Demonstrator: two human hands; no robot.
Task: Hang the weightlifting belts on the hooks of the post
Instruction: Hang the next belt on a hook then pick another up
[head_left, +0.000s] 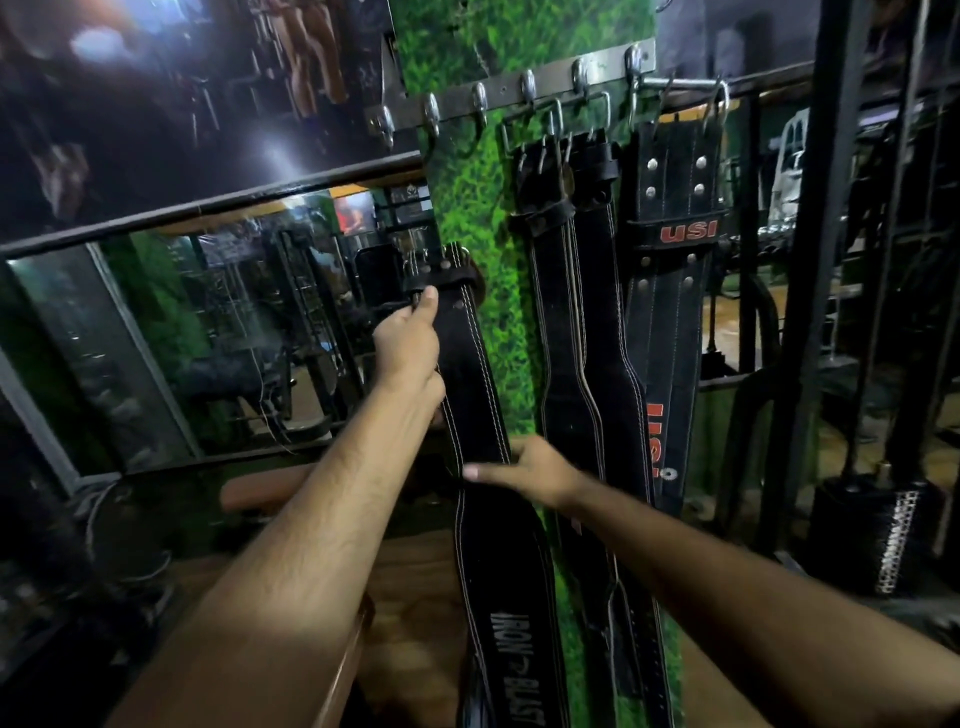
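A black stitched weightlifting belt (475, 395) with white lettering stands upright against the green grass-patterned post (483, 171). My left hand (408, 340) grips it near the buckle end at the top. Lower down, my right hand (524, 467) holds its midsection. A metal strip of hooks (480, 98) runs across the post above; the left hooks are bare. On the right hooks hang two black belts (582, 312) and a black belt marked USI (670, 291).
A mirror (218, 322) with a dark frame lies left of the post, reflecting gym gear. Black steel rack uprights (815, 260) stand at the right, with a weight stack (878, 535) near the floor. A brown padded bench (270, 488) sits below my arms.
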